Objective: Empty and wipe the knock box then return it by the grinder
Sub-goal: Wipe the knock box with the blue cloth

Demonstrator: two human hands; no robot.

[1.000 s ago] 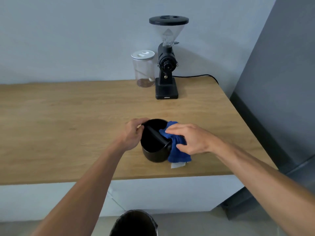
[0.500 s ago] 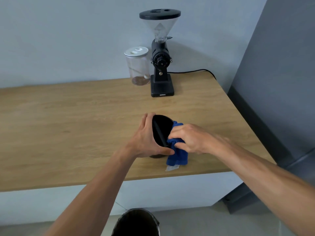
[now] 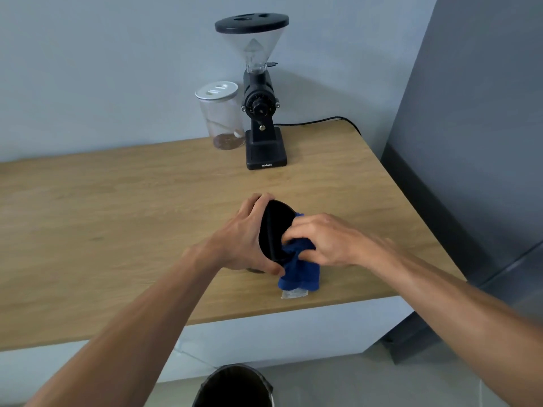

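The black knock box is tipped on its side on the wooden counter, its mouth turned to the right. My left hand wraps around its body and holds it tilted. My right hand grips a blue cloth and presses it into the box's mouth; the cloth's tail hangs onto the counter. The bar across the box's mouth shows as a dark line. The black grinder stands at the back of the counter against the wall.
A clear jar with a white lid stands just left of the grinder. The grinder's cable runs right along the wall. A black bin sits on the floor below the counter's front edge. A grey cabinet borders the counter's right end.
The knock box has gone from upright to tipped on its side. My left hand shifted from its left rim to around its body, and my right hand pushed the cloth into its mouth.
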